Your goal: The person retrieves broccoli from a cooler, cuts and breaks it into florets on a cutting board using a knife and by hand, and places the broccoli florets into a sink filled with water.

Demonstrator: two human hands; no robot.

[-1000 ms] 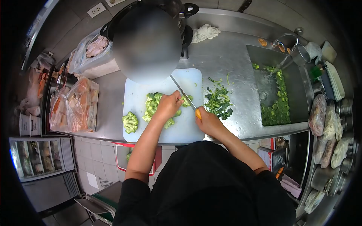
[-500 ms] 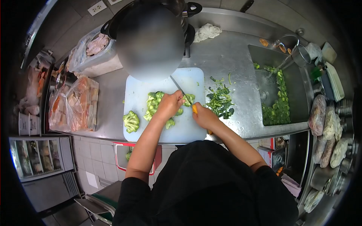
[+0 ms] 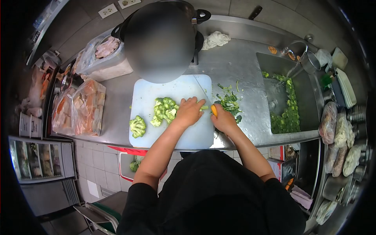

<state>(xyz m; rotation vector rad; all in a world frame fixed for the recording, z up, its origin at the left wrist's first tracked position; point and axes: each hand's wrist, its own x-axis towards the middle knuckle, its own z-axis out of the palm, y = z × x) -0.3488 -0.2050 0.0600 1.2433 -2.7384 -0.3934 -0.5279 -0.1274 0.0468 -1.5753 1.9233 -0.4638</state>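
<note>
A white cutting board (image 3: 180, 88) carries a pile of cut broccoli (image 3: 163, 109) near its middle and one floret (image 3: 138, 126) at its lower left. My left hand (image 3: 190, 111) is palm down on the board, right of the pile, its fingers spread beside a small green piece (image 3: 204, 107). My right hand (image 3: 225, 118) grips the orange handle of a knife (image 3: 214, 110) at the board's right edge; the blade points up and left over the board. Dark green trimmings (image 3: 230, 102) lie on the steel counter beyond the right hand.
A sink (image 3: 285, 127) at the right holds cut greens under running water. Bagged food (image 3: 88, 105) and a plastic tub (image 3: 111, 58) stand at the left. Behind the board is a large pot (image 3: 203, 15), partly covered by a blurred round patch. A white cloth (image 3: 215, 40) lies behind.
My left hand has moved right and opened from a closed grip. The right hand with the knife has shifted right, toward the board's edge. The view has shifted slightly.
</note>
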